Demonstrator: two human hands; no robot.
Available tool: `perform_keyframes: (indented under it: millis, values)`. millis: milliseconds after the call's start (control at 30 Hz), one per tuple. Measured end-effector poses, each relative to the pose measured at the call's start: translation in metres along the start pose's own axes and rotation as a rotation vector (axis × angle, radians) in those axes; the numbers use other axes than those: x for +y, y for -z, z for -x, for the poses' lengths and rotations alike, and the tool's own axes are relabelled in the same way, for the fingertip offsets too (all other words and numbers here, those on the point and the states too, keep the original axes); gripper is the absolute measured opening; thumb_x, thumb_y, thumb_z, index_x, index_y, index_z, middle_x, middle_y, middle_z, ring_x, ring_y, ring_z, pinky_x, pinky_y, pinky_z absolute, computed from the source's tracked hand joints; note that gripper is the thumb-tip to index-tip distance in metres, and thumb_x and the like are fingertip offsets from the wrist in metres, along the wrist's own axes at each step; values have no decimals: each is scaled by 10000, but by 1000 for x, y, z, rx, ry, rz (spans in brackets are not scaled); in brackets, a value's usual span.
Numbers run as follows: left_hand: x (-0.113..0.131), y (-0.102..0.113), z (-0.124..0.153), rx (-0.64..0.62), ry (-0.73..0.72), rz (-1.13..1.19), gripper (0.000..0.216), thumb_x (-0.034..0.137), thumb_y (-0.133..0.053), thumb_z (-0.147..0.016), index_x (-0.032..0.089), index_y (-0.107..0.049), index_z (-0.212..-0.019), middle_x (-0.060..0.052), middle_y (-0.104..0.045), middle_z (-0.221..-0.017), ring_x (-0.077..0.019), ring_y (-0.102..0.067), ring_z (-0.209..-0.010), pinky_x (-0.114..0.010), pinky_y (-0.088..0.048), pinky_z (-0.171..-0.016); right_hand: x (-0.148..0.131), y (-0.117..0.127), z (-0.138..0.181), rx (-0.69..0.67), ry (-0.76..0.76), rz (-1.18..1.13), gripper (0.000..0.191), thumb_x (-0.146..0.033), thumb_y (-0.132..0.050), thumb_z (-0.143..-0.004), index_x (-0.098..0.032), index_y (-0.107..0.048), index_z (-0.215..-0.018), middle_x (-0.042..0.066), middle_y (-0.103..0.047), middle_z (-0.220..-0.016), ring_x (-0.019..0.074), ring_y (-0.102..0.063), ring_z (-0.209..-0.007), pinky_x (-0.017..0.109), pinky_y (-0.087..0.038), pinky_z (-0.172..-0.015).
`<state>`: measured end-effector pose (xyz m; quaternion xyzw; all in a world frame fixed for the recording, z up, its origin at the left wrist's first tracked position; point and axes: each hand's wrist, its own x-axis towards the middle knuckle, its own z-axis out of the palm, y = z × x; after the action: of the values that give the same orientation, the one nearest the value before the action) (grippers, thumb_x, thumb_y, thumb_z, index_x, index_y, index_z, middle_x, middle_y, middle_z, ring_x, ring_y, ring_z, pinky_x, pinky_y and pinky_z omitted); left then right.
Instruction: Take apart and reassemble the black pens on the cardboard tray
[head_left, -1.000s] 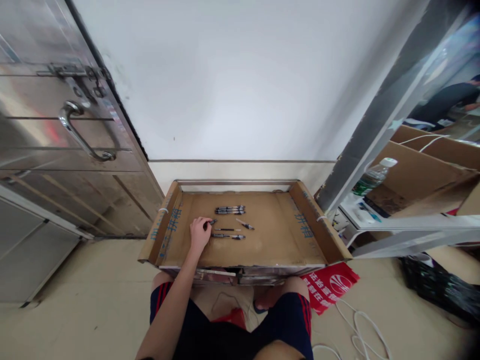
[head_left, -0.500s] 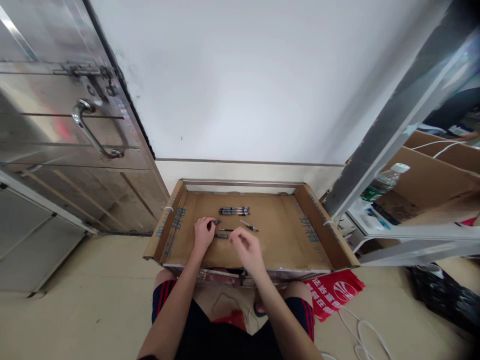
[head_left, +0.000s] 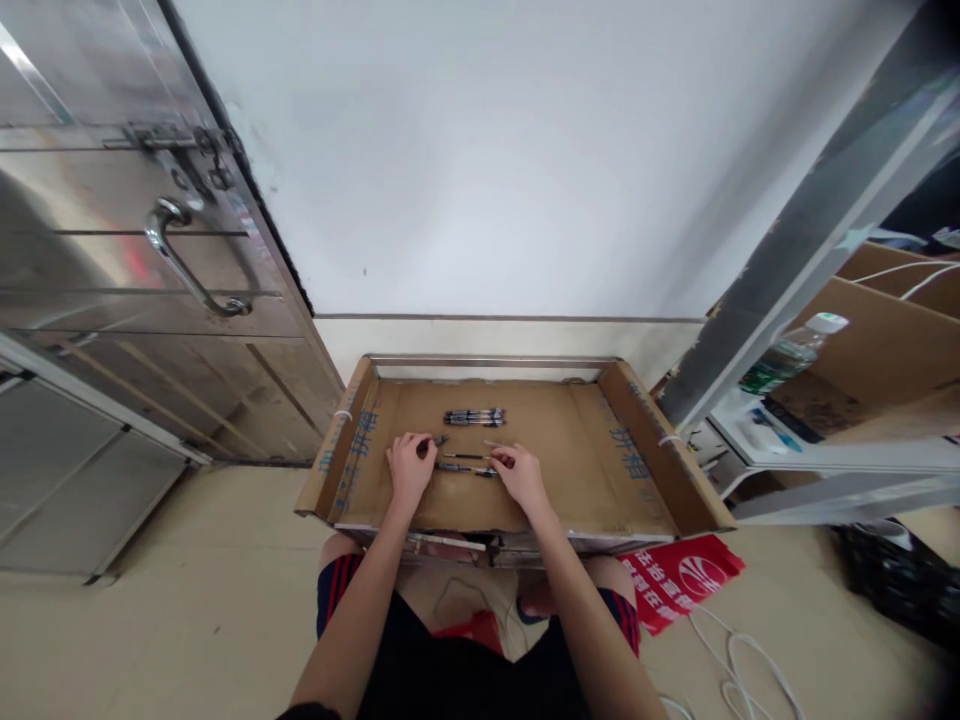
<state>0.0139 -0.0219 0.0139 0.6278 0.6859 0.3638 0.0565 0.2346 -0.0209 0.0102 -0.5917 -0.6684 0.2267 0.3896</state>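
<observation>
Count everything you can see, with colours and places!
Stacked pens: several, mostly black, tray's back
Pen: one, mostly black, between hands
Pen refill: one, dark, behind that pen
Pen piece: one, dark, left fingertips
Pen part: one, pale, right fingertips
Cardboard tray: one, brown, by knees
Metal door: one, silver, left
Wall: one, white, ahead
Water bottle: one, clear, right
Cardboard box: one, brown, behind bottle
Banner: one, red, right floor
Cable: uncounted, white, right floor
Plastic bag: one, black, far right
Shorts: one pair, navy, below
Left hand: one, tray's left
Right hand: one, tray's middle
</observation>
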Motion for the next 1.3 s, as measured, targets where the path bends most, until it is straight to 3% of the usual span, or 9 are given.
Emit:
perform_keyframes:
  millis: [200,367,567,667,900,1033,1300]
  values:
    - [-6,-2,0,-26,-41,15,182,308,-585,-801,241,-698,-927,-76,-632,-893,-262,-528,-891,-388,-374,-788,3,2,-4,-43,19,-13,144,-204,-557,-729,-206,-697,-696,23,-581,-672,151,-537,-577,277,-434,-597]
    - [-6,-2,0,-45,-42,15,171,289,-560,-829,247,-691,-929,-66,-645,-901,-252,-547,-898,-386,-383,-792,3,7,-2,13,8,-145,172,-302,-570,-756,-197,-683,-679,47,-614,-746,150,-545,-593,280,-454,-605]
    - [-7,-2,-1,-55,-17,225,231,293,-474,-885,198,-646,-1006,-74,-683,-950,-224,-603,-884,-379,-426,-822,6,7,-1,-11,-243,-598,341,-510,-651,-692,-179,-655,-774,42,-650,-658,181,-600,-554,282,-482,-488]
    - [-8,-1,-2,-79,-8,403,251,316,-467,-888,184,-644,-1008,-80,-683,-983,-204,-622,-899,-348,-462,-826,5,5,-1,34,-274,-758,391,-532,-697,-646,-176,-646,-801,60,-681,-706,205,-642,-618,311,-531,-539]
    - [-11,-2,-5,-141,24,695,229,320,-563,-812,171,-627,-974,-68,-666,-958,-173,-630,-897,-310,-502,-841,9,0,0,117,-256,-831,344,-499,-697,-674,-193,-617,-810,47,-686,-724,196,-650,-627,349,-563,-629]
    - [-13,-5,-8,-164,60,725,230,329,-598,-781,164,-621,-939,-66,-671,-932,-172,-640,-870,-316,-516,-826,12,0,1,158,-270,-864,354,-530,-651,-711,-206,-581,-834,55,-697,-765,214,-672,-679,393,-570,-700]
    - [-15,-2,-8,-214,123,794,253,306,-569,-804,160,-640,-998,-85,-694,-983,-184,-665,-876,-347,-521,-848,9,3,3,110,-265,-894,346,-511,-647,-732,-199,-564,-856,65,-705,-800,218,-685,-737,388,-562,-731]
